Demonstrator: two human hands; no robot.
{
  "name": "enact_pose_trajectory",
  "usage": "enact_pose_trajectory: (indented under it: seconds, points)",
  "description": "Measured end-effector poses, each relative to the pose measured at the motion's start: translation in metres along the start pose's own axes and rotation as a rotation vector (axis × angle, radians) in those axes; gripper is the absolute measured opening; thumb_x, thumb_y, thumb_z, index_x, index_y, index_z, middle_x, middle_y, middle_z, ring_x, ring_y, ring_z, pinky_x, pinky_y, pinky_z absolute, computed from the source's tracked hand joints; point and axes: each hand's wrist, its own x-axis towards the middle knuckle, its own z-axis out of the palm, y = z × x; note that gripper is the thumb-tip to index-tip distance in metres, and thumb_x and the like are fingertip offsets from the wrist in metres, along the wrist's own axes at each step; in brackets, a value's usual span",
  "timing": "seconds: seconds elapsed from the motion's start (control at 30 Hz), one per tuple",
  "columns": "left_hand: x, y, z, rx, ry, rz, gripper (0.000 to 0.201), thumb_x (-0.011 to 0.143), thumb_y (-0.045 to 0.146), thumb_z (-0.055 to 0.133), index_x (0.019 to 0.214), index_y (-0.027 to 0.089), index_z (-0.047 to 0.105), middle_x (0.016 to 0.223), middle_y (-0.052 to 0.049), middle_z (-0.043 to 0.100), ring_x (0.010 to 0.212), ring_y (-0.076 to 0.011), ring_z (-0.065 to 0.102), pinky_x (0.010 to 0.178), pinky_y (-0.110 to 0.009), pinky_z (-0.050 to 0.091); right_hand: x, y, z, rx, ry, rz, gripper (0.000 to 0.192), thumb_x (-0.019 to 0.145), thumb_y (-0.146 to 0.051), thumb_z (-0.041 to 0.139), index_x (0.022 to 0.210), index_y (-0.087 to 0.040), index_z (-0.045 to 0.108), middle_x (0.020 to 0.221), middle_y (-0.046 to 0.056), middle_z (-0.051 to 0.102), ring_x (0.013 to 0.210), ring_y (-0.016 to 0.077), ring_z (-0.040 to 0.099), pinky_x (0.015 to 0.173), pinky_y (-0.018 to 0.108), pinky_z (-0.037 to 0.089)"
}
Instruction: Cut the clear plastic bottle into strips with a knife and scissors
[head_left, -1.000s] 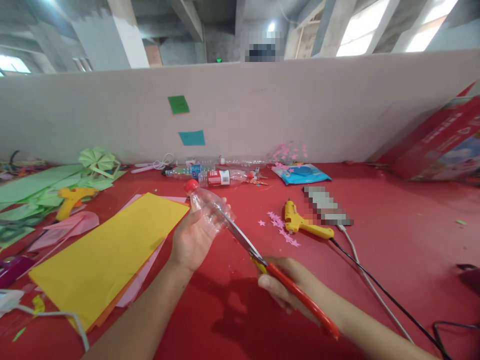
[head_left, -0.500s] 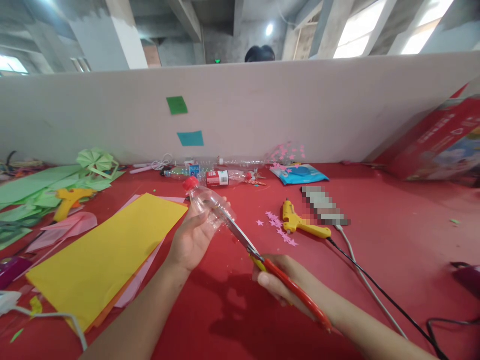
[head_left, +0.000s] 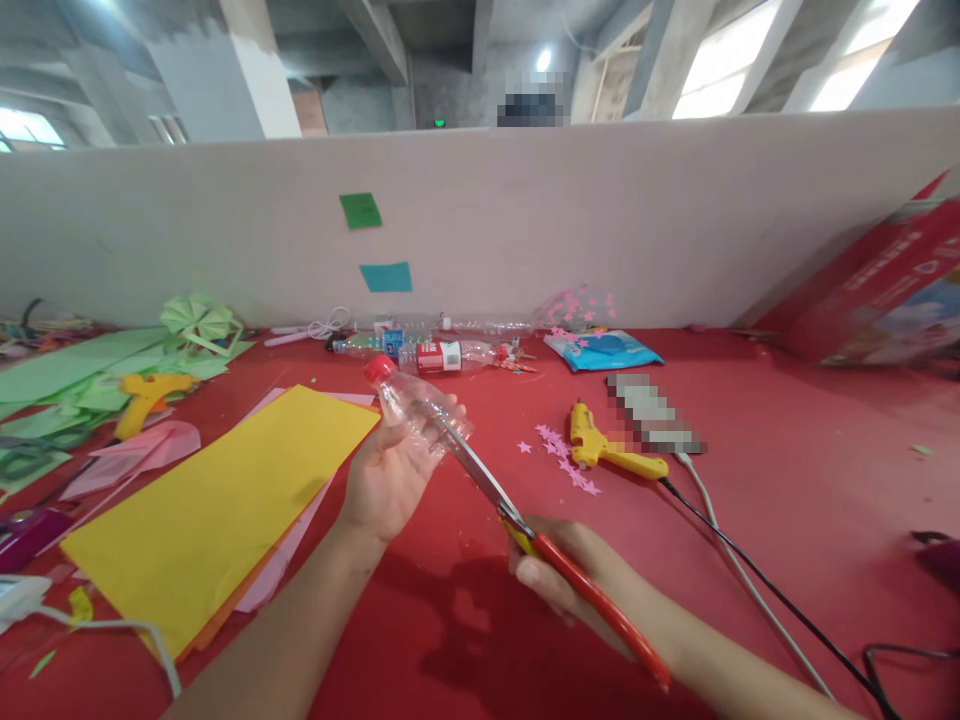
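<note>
Since the earlier frames almost nothing has shifted: my two hands hold the same pose, and only the view has drifted slightly.

Nearest to me, my right hand (head_left: 566,575) is closed around the red handles of the scissors (head_left: 525,525), whose steel blades run up and to the left and meet the lower end of the plastic bottle (head_left: 416,405).

My left hand (head_left: 390,470) is palm up with its fingers curled around that clear bottle, gripping it above the red tabletop (head_left: 787,480); the bottle tilts, with its red cap (head_left: 379,369) pointing up and away to the left.

Left of my left arm a yellow paper sheet (head_left: 217,500) lies flat over pink sheets.

Right of the bottle, a yellow glue gun (head_left: 604,447) lies on its side, its black cord (head_left: 772,590) running toward the lower right, with pink paper stars (head_left: 559,445) scattered just beside it.

Farther left are green paper pieces (head_left: 90,370) and a second yellow glue gun (head_left: 146,393).

Farther still, near the pale partition wall (head_left: 525,220), lie several more bottles (head_left: 439,352) and a blue packet (head_left: 600,347); a red box (head_left: 885,290) leans at the right.
</note>
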Motion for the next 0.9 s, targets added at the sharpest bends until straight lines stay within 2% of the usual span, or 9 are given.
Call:
enact_pose_trajectory:
  seconds: [0.23, 0.43, 0.7, 0.9]
  points:
    - [-0.0016, -0.0039, -0.0004, 0.016, 0.033, -0.028, 0.055, 0.073, 0.022, 0.058, 0.127, 0.020, 0.050, 0.106, -0.008, 0.070, 0.113, -0.0288, 0.061, 0.108, -0.050, 0.037, 0.0014, 0.0000, 0.0004, 0.015, 0.029, 0.030, 0.063, 0.075, -0.083, 0.042, 0.065, -0.021, 0.036, 0.058, -0.004, 0.041, 0.053, 0.0094, 0.036, 0.052, 0.025, 0.029]
    - [-0.0010, -0.0046, -0.0005, 0.018, -0.001, -0.015, 0.055, 0.076, 0.022, 0.057, 0.130, 0.024, 0.046, 0.109, -0.007, 0.069, 0.112, -0.0282, 0.061, 0.106, -0.050, 0.038, 0.0013, 0.0031, -0.0007, 0.090, -0.026, 0.093, 0.065, 0.072, -0.085, 0.043, 0.070, -0.020, 0.043, 0.053, -0.005, 0.043, 0.049, 0.0091, 0.038, 0.049, 0.023, 0.030]
    - [-0.0035, -0.0049, 0.0021, 0.087, -0.026, 0.009, 0.052, 0.074, 0.028, 0.062, 0.125, 0.026, 0.050, 0.106, -0.006, 0.068, 0.111, -0.0276, 0.060, 0.103, -0.046, 0.040, -0.0016, 0.0083, 0.0003, 0.032, -0.045, -0.029, 0.056, 0.082, -0.073, 0.046, 0.069, -0.020, 0.039, 0.058, -0.006, 0.039, 0.053, 0.0076, 0.031, 0.047, 0.022, 0.023]
    - [-0.0014, -0.0022, -0.0004, 0.084, -0.031, 0.060, 0.054, 0.075, 0.024, 0.061, 0.128, 0.027, 0.047, 0.109, -0.006, 0.066, 0.113, -0.0270, 0.059, 0.104, -0.046, 0.039, -0.0028, 0.0056, -0.0007, 0.036, -0.048, -0.032, 0.056, 0.082, -0.074, 0.045, 0.069, -0.020, 0.039, 0.057, -0.006, 0.039, 0.053, 0.0078, 0.031, 0.047, 0.022, 0.023]
